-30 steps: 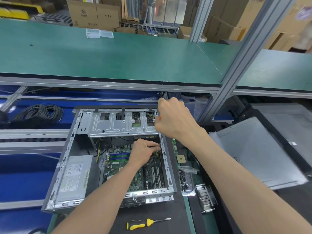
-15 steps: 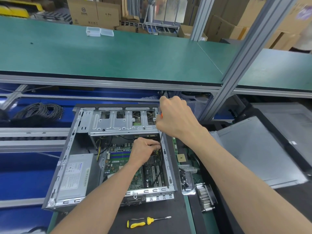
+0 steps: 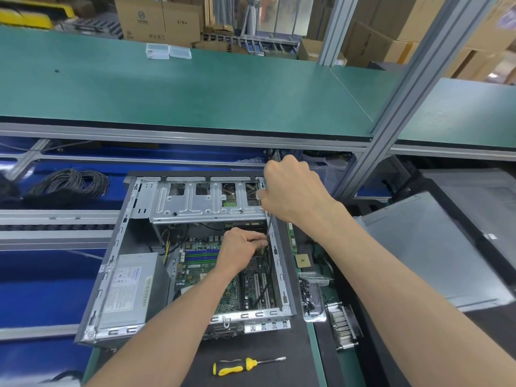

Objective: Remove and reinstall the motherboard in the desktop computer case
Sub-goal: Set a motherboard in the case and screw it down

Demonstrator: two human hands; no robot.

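An open desktop case [image 3: 111, 263] lies on its side in front of me, with the green motherboard [image 3: 201, 263] seated inside. My right hand [image 3: 293, 194] grips the handle of a long screwdriver above the case's right wall; its thin shaft [image 3: 268, 227] runs down into the case. My left hand [image 3: 241, 247] sits over the board's upper right part, fingertips pinching the shaft near its tip. The tip itself is hidden by my fingers.
A grey power supply [image 3: 127, 289] fills the case's left side, a drive cage [image 3: 206, 202] its far end. A yellow screwdriver [image 3: 245, 365] lies in front. A clear tray of screws [image 3: 310, 297], a heatsink [image 3: 343, 325], a CPU [image 3: 303, 260] and the side panel [image 3: 435, 247] lie right.
Both hands stay at the same place on the screwdriver; only slight shifts of my right hand and of the view.
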